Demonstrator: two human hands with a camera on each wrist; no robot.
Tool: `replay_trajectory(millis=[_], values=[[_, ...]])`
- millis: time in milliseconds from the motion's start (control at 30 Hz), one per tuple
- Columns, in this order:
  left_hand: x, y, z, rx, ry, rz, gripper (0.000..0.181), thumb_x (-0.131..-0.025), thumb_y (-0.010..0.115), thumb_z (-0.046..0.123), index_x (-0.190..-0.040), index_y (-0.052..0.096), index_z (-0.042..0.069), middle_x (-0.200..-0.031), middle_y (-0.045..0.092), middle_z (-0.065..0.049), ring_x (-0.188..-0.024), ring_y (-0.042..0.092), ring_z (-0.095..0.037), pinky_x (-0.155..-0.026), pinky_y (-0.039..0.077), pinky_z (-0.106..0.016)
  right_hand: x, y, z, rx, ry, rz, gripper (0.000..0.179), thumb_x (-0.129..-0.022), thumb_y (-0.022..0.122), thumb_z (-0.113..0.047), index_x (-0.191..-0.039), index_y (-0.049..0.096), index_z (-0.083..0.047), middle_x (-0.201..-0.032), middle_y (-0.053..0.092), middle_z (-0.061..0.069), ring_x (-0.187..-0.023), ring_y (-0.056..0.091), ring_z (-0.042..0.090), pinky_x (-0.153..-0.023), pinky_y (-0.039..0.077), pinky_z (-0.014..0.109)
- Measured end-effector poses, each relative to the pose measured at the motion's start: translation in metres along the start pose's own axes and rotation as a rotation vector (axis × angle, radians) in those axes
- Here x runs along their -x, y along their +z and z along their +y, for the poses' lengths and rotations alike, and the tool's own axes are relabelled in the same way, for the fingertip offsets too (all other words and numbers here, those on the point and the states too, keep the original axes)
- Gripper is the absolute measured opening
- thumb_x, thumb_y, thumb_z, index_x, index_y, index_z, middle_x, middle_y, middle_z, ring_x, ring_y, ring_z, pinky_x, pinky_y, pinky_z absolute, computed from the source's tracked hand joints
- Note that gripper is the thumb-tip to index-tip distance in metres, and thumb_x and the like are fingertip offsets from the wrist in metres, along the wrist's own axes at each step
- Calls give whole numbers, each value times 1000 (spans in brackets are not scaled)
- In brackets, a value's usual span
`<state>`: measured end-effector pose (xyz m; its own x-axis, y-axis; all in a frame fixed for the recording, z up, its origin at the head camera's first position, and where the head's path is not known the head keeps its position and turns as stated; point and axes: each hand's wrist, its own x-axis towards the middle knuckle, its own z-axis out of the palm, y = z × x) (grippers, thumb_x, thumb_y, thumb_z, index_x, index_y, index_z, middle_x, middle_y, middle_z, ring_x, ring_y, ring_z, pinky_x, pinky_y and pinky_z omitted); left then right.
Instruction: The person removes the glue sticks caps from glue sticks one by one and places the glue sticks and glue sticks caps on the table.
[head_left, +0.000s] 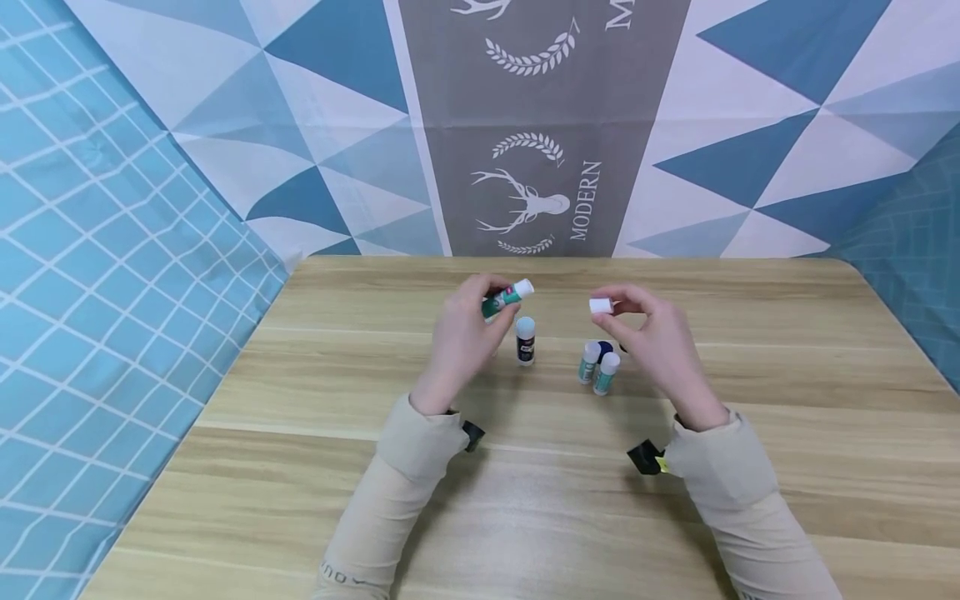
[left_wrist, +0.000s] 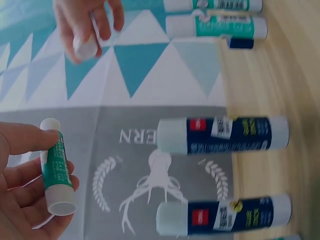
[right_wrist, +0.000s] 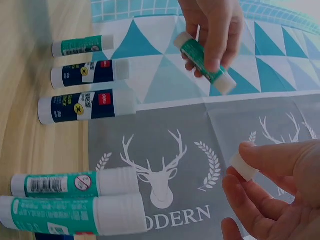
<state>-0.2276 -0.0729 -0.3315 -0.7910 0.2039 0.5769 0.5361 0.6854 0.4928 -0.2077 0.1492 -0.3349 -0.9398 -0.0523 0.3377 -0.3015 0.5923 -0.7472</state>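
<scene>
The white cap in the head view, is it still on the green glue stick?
No, the right hand pinches the white cap apart from the green glue stick that the left hand holds.

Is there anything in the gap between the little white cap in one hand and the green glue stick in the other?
Nothing visible. The right hand pinches the white cap, the left hand holds the green glue stick, and only open air separates them. The other glue sticks stand lower, on the table.
</scene>
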Motion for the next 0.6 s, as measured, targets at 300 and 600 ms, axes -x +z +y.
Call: replay_trajectory(millis=[300,600], values=[[-5,-15,-15,11,-128,24,23,-82,66,15,-102,61,4,-96,66,-9,-88,61,-20,-74,48,-32,1,-11,0,18,38,24,27,-86,63,-22,-111,63,-12,-108,61,9,-95,57,23,-58,40,21],[-8,-16,-31,31,-219,6,22,-83,64,16,-102,61,7,-96,67,-7,-81,61,-19,-55,42,-27,-1,-17,4,41,70,6,29,-88,59,-25,-115,62,-14,-113,59,7,-99,54,23,-64,41,27]])
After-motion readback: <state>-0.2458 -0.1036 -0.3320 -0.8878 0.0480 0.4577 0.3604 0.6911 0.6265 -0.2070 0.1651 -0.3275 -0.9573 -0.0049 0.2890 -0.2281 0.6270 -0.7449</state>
